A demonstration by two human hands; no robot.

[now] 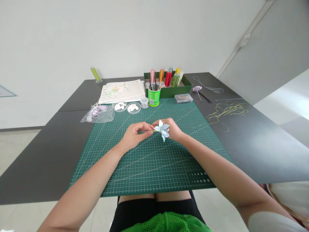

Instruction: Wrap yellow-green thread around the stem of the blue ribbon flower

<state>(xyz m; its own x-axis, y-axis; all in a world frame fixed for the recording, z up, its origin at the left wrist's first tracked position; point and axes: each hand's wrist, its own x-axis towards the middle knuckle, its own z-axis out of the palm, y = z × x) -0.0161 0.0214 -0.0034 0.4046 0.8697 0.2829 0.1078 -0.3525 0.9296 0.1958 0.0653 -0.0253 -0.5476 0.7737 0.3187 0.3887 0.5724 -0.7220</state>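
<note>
A pale blue flower [162, 128] with pointed petals is held above the green cutting mat [149, 167], its head turned to the right. My left hand [136, 134] pinches its thin yellow-green stem between thumb and fingers. Behind the petals is my right hand [172, 128], closed beside the flower head. The petals hide part of its fingers, so what they grip cannot be made out.
Two dishes of white pieces [120, 106] and a green can [154, 96] of tools stand behind my hands. Farther back are paper sheets [123, 91] and a green box [169, 93] of thread spools. A plastic bag [98, 113] lies left, yellow-green thread [225, 111] right.
</note>
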